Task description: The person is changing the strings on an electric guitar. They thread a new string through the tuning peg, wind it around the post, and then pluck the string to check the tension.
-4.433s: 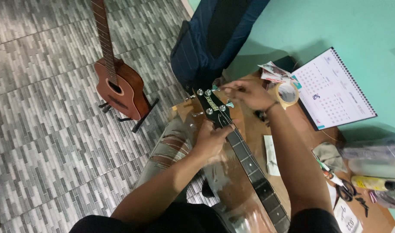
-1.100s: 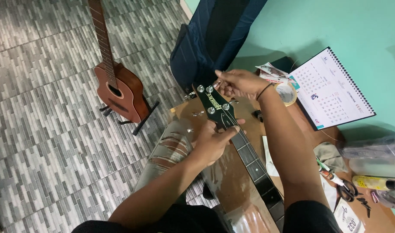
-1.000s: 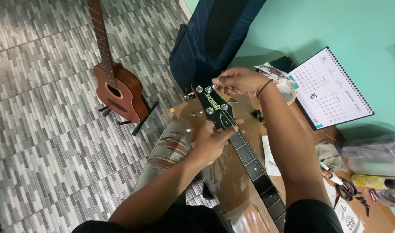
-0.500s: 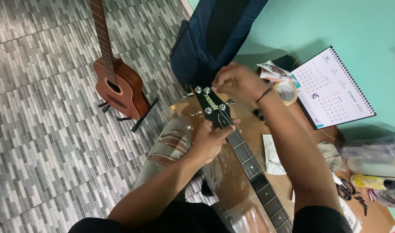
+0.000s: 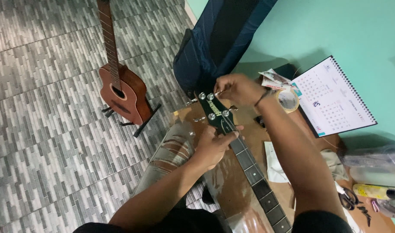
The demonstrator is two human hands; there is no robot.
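The electric guitar neck [image 5: 253, 170] runs diagonally, its long axis going from down by the person's lap up and away, with the black headstock [image 5: 214, 110] pointing toward the top left, at the dark blue gig bag [image 5: 214, 39]. Four tuning posts show on the headstock face.

The left hand [image 5: 212, 146] is curled around the neck right where it meets the headstock, thumb laid across the strings. The right hand [image 5: 236, 88] sits just past the headstock tip, fingers pinched shut on what looks like a thin string end by the far posts; hard to tell exactly.

Off to the left of both hands, one brown acoustic guitar [image 5: 122, 88] stands on a floor stand. To the right of the right hand: one tape roll [image 5: 288, 100] and one spiral calendar [image 5: 333, 97] on the brown worktop [image 5: 245, 121].
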